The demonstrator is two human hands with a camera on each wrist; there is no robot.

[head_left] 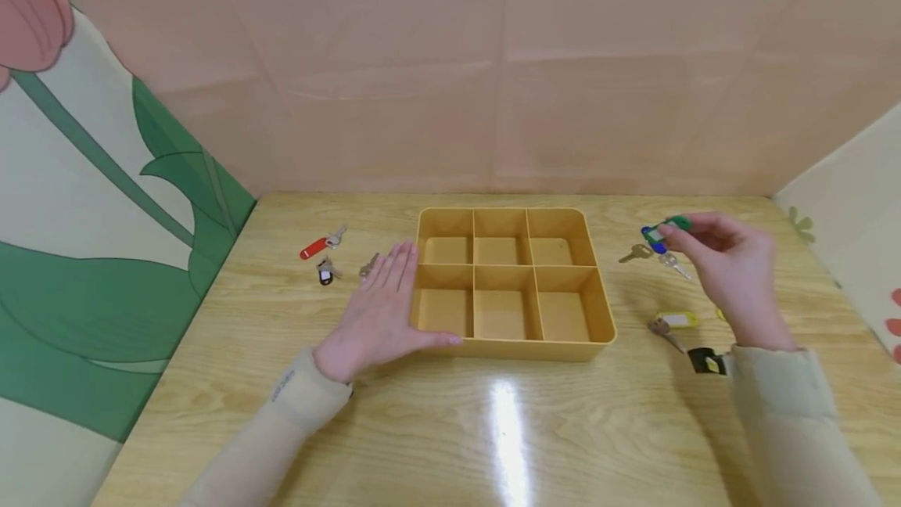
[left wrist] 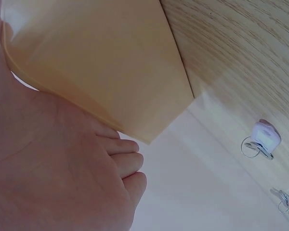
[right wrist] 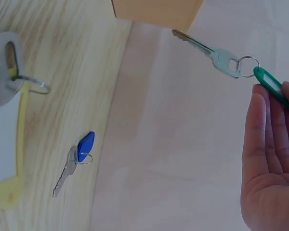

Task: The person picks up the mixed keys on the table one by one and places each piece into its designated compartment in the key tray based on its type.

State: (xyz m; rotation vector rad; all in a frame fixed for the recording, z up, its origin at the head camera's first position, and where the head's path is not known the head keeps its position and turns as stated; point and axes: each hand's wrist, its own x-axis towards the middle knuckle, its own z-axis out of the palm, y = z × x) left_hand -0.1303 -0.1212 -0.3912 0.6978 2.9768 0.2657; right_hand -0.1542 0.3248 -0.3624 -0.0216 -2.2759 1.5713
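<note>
Left hand [head_left: 380, 311] straight-fingered against tray [head_left: 507, 349]; right hand [head_left: 735, 264] pinching green tag [right wrist: 269, 83]; blue tag [head_left: 658, 248] partly hidden behind; yellow tag [head_left: 678, 320].

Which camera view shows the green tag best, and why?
The right wrist view: the green tag appears large, its ring and key clear. The head view shows it small, in the right hand; the left wrist view misses it.

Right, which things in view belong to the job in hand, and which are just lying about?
In the job, apparently:
green-tagged key, held in the right hand
compartment box, touched by the left hand

Just lying about:
blue-tagged key
yellow-tagged key
red-tagged key
black-tagged key
lilac-tagged key
</note>
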